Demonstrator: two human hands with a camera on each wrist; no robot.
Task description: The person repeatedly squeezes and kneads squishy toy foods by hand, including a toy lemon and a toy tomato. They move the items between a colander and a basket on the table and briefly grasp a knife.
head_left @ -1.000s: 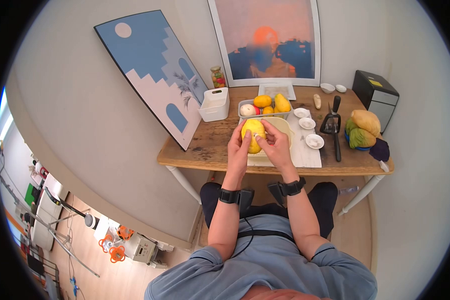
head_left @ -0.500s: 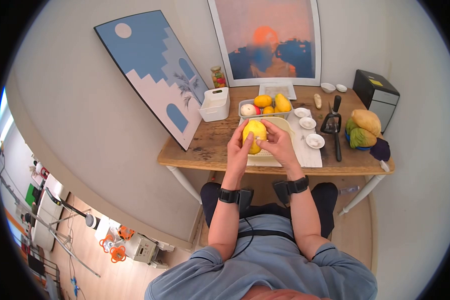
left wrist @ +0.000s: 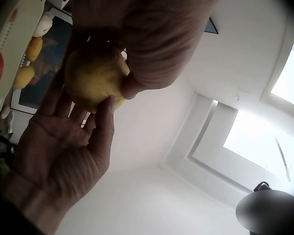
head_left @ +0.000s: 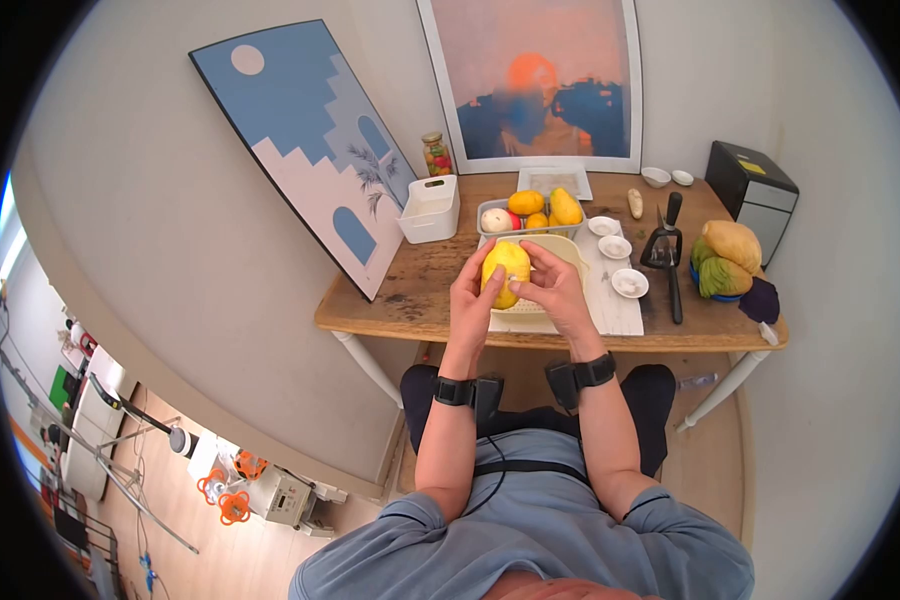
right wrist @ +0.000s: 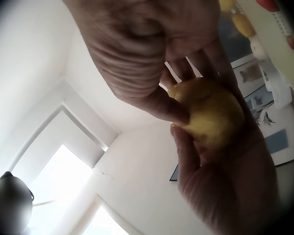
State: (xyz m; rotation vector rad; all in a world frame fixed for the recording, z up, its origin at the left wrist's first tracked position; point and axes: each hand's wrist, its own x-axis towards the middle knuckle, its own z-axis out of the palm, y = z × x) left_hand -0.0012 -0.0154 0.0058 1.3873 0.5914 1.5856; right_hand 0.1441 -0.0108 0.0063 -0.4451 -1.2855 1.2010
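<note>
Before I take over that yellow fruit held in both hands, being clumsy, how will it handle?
The yellow fruit looks fairly firm, its outline round between the left hand and right hand. Curved all over, it would probably roll if set down.

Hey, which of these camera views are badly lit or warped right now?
Head view: evenly lit, but bowed by the wide lens, with black corners. Left wrist view: bright windows washed out, the left hand dark. Right wrist view: same glare, the yellow fruit shadowed and soft.
</note>
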